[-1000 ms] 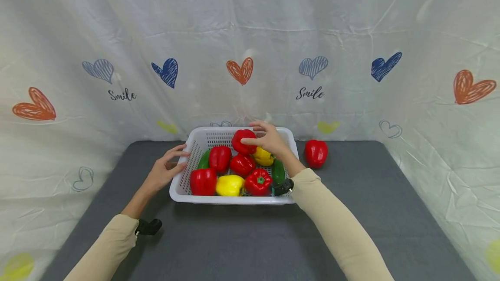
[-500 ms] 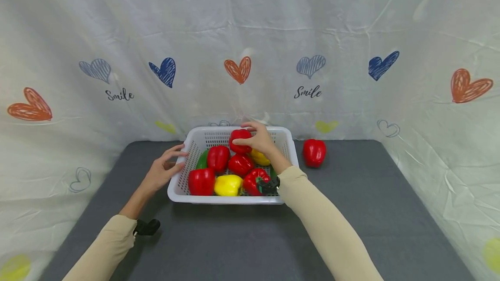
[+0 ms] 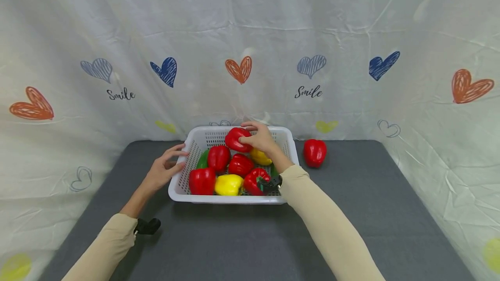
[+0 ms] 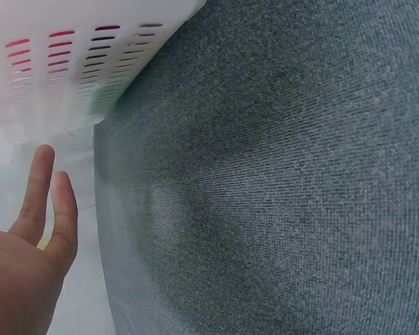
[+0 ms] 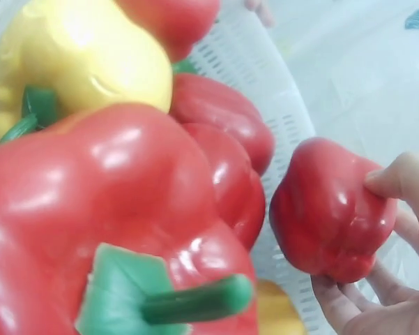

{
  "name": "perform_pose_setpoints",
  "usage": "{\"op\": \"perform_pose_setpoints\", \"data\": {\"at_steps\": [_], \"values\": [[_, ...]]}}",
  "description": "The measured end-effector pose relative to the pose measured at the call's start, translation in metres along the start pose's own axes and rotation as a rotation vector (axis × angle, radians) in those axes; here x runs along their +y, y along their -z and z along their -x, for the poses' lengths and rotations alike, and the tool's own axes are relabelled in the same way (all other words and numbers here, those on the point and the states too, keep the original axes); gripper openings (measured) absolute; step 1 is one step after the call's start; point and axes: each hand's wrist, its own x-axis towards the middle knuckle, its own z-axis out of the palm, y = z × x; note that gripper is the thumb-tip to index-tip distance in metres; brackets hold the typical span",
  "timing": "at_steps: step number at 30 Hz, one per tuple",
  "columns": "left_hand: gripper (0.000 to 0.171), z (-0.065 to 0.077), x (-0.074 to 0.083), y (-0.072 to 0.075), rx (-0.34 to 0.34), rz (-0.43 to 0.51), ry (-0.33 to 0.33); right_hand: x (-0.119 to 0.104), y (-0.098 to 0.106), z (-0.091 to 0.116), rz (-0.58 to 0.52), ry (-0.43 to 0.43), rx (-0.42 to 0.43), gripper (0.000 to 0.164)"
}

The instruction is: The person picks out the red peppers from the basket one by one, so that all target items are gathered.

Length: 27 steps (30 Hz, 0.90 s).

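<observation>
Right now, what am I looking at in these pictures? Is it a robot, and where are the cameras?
There's no robot here, just a person's two bare hands! One picture comes from a camera on the person's head, looking down. The other two come from cameras on the wrists, one on each. On the grey table sits a white basket with red peppers, yellow peppers and something green inside. A lone red pepper is outside, to the right of the basket. The right hand holds another red pepper at the basket's far side. The left hand is at its left edge.
</observation>
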Motion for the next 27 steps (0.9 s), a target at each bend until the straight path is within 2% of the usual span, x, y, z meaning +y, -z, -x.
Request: {"op": "perform_pose_setpoints", "data": {"at_steps": [11, 21, 27], "values": [[0.035, 0.0, 0.0, 0.001, 0.005, -0.009, 0.011, -0.015, 0.011, 0.003, -0.113, 0.079, -0.036, 0.054], [0.034, 0.001, -0.004, 0.002, -0.007, -0.006, 0.013, -0.022, 0.025, 0.005, -0.208, 0.147, -0.147, 0.057], [0.033, 0.0, -0.001, 0.001, -0.006, -0.004, 0.018, -0.022, 0.034, 0.007, -0.195, 0.144, -0.174, 0.054]]}}
